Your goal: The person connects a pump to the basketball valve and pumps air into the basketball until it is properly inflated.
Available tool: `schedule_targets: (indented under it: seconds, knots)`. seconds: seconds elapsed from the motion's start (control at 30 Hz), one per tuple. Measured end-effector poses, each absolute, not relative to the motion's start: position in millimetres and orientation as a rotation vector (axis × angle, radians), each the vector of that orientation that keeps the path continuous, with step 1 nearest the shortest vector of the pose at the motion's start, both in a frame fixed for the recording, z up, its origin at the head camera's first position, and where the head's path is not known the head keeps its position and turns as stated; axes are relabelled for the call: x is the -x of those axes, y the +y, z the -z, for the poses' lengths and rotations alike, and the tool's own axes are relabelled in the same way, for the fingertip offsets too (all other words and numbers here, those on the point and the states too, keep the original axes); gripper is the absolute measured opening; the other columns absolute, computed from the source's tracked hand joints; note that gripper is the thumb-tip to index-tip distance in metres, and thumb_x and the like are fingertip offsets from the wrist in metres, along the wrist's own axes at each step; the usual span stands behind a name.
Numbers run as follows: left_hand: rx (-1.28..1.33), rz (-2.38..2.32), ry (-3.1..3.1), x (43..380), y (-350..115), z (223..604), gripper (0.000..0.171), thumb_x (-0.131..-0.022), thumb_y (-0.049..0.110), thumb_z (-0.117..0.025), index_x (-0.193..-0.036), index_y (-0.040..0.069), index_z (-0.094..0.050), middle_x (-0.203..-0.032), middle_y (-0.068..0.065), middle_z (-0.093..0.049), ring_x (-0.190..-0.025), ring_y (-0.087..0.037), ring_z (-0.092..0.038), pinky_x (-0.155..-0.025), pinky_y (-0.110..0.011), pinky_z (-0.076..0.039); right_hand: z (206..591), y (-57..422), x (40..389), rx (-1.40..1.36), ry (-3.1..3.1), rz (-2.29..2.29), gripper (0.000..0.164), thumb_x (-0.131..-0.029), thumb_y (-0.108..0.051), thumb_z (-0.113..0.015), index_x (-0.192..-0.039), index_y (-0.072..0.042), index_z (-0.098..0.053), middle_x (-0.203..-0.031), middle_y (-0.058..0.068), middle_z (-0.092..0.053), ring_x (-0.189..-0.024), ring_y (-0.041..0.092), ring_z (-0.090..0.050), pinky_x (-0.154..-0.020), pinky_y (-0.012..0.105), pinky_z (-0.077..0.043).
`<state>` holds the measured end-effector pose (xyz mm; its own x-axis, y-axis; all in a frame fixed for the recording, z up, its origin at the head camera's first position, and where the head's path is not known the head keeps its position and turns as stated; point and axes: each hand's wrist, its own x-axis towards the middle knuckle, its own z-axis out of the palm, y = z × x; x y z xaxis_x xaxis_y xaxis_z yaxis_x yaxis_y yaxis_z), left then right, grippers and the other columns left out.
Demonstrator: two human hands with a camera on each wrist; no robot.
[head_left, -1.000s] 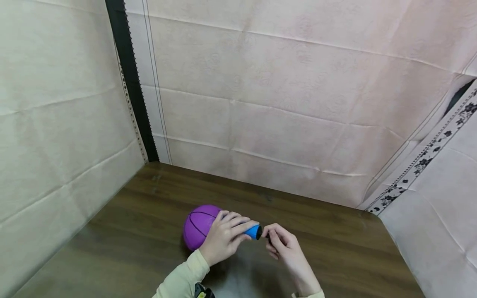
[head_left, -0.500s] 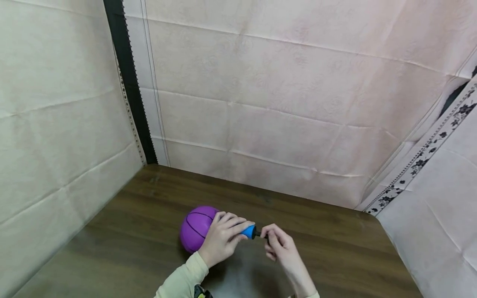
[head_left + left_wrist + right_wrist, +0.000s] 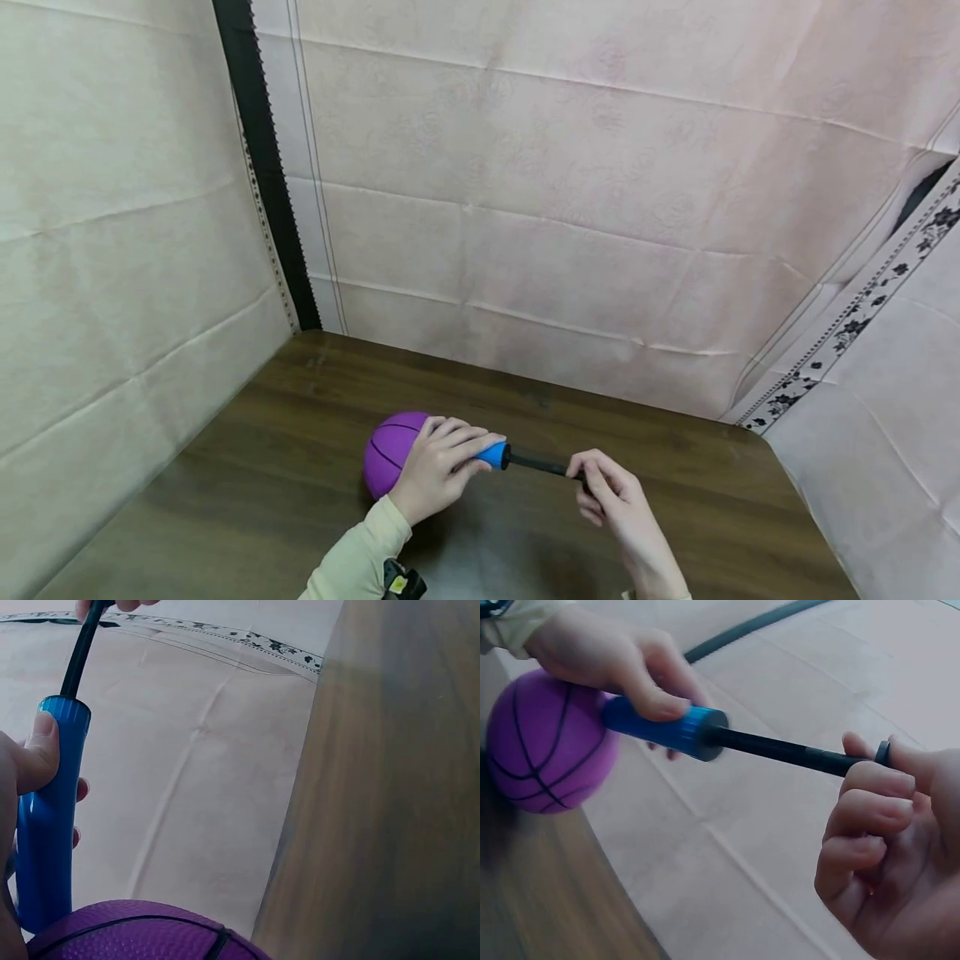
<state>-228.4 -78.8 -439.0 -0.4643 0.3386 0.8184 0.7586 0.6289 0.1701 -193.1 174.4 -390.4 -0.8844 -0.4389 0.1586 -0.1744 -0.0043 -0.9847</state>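
A purple ball (image 3: 388, 454) with black basketball lines sits on the table, left of both hands. My left hand (image 3: 435, 467) grips the blue barrel of a hand pump (image 3: 51, 817), its thumb along the side. The barrel's far end meets the ball; the joint itself is hidden by the hand. Out of the barrel's black cap runs a long black rod (image 3: 791, 752), drawn well out to the right. My right hand (image 3: 618, 504) holds the rod's end handle (image 3: 883, 753) between thumb and curled fingers.
The brown wooden table (image 3: 300, 517) reaches back to a pale cloth wall (image 3: 540, 183). Further cloth walls stand at left and right, the right one with a black floral border (image 3: 855, 325). A dark band (image 3: 270, 167) runs down the left corner.
My right hand has moved right, pulling the pump's black rod much further out of the blue barrel. The left hand and the ball stay nearly in place.
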Motion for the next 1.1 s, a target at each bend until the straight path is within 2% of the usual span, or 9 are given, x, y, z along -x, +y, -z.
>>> schedule_targets:
  seconds: [0.2,0.3,0.47,0.53,0.7,0.87,1.1]
  knots:
    - [0.918,0.639,-2.068,226,-71,444,0.033,-0.081,0.039,-0.060,-0.113,0.029,-0.061,-0.101,0.012,-0.065,-0.092,-0.006,-0.055,-0.084,-0.035,-0.037,405,166,201,0.948,1.937,1.865,0.028,-0.099,-0.009,-0.023,-0.104,0.011,-0.041,-0.058,0.017,-0.022,-0.047,0.029,-0.021,-0.041,0.039,-0.021]
    - [0.969,0.642,-2.049,226,-66,444,0.032,-0.081,0.039,-0.060,-0.111,0.029,-0.062,-0.099,0.013,-0.065,-0.091,-0.006,-0.055,-0.084,-0.033,-0.037,412,155,202,1.026,1.932,1.797,0.029,-0.098,-0.006,-0.020,-0.104,0.013,-0.040,-0.058,0.019,-0.023,-0.047,0.028,-0.023,-0.040,0.037,-0.024]
    - [1.035,0.661,-2.024,228,-69,439,0.033,-0.080,0.037,-0.061,-0.112,0.030,-0.061,-0.102,0.013,-0.065,-0.093,-0.008,-0.055,-0.084,-0.031,-0.037,408,152,199,0.953,2.014,1.743,0.028,-0.099,-0.011,-0.026,-0.105,0.007,-0.045,-0.061,0.017,-0.029,-0.048,0.022,-0.027,-0.041,0.033,-0.028]
    - [1.026,0.668,-2.029,230,-74,438,0.035,-0.080,0.037,-0.061,-0.114,0.030,-0.060,-0.103,0.013,-0.065,-0.094,-0.008,-0.055,-0.084,-0.031,-0.038,402,155,197,0.885,2.049,1.752,0.028,-0.099,-0.015,-0.029,-0.106,0.005,-0.047,-0.060,0.012,-0.031,-0.048,0.018,-0.029,-0.041,0.033,-0.028]
    - [0.900,0.725,-2.068,234,-89,437,0.036,-0.078,0.036,-0.064,-0.113,0.032,-0.060,-0.104,0.013,-0.065,-0.095,-0.007,-0.055,-0.084,-0.034,-0.038,387,175,190,0.853,2.052,1.896,0.025,-0.098,-0.012,-0.029,-0.102,0.005,-0.047,-0.057,0.007,-0.028,-0.043,0.017,-0.024,-0.039,0.032,-0.021]
    - [0.901,0.751,-2.099,231,-87,437,0.034,-0.080,0.036,-0.063,-0.113,0.030,-0.060,-0.104,0.012,-0.065,-0.095,-0.007,-0.055,-0.084,-0.035,-0.037,389,179,191,0.914,1.992,1.966,0.024,-0.098,-0.006,-0.024,-0.100,0.006,-0.046,-0.057,0.011,-0.023,-0.042,0.020,-0.019,-0.038,0.033,-0.017]
    - [0.999,0.741,-2.049,228,-76,439,0.033,-0.080,0.036,-0.063,-0.112,0.028,-0.062,-0.101,0.011,-0.066,-0.094,-0.008,-0.056,-0.086,-0.033,-0.037,409,146,201,0.967,1.948,1.854,0.027,-0.099,-0.009,-0.023,-0.101,0.009,-0.042,-0.058,0.015,-0.023,-0.044,0.022,-0.022,-0.038,0.032,-0.024]
